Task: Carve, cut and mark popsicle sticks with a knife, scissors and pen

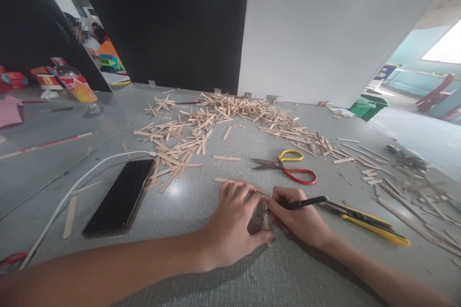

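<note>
My left hand lies on the grey table, fingers bent over a flat wooden craft stick that runs crosswise. Its thumb presses near the lower end of a second craft stick, set upright to the first like a T. My right hand is closed round a black pen, its tip hidden by the fingers where the sticks meet. Just beyond the hands lie scissors with one yellow and one red handle, blades apart, and a single craft stick. A yellow-and-black utility knife rests right of my right hand.
Craft sticks pile up along the back against a black-and-white partition. A phone with a white cable lies left. Farther left stands a bottle. Cut scraps litter the right. People are visible behind the partition.
</note>
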The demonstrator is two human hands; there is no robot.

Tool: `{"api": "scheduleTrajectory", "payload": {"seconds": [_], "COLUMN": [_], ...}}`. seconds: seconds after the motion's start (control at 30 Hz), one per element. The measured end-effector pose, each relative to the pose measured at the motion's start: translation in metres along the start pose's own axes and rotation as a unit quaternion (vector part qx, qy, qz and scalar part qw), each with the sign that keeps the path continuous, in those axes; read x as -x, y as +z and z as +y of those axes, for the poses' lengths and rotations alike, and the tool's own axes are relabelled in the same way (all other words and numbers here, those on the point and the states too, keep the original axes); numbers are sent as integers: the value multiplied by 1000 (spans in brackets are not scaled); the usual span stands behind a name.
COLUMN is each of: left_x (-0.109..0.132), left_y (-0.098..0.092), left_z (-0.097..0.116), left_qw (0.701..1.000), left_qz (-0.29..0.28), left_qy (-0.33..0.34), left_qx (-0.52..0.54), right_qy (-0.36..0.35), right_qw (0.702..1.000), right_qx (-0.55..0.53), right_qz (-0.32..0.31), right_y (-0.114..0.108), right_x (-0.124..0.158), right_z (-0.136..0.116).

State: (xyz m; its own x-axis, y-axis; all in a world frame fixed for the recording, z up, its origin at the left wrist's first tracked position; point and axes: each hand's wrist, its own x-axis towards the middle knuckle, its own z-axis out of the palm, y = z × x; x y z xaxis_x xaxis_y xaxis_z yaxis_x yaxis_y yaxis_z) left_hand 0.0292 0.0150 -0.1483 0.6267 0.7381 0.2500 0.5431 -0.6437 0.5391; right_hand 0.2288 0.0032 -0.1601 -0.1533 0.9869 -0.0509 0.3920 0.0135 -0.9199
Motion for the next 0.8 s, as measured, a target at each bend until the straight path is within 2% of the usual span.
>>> {"api": "scheduleTrajectory", "payload": {"seconds": [0.8], "left_x": [0], "left_y": [0], "left_z": [-1], "left_qw": [1000], "left_qz": [-7], "left_qy": [8], "left_qx": [13], "right_qy": [18], "right_qw": [1000], "right_qx": [-15], "right_qz": [2], "right_y": [2], "right_x": [-2], "right_z": [-5]}}
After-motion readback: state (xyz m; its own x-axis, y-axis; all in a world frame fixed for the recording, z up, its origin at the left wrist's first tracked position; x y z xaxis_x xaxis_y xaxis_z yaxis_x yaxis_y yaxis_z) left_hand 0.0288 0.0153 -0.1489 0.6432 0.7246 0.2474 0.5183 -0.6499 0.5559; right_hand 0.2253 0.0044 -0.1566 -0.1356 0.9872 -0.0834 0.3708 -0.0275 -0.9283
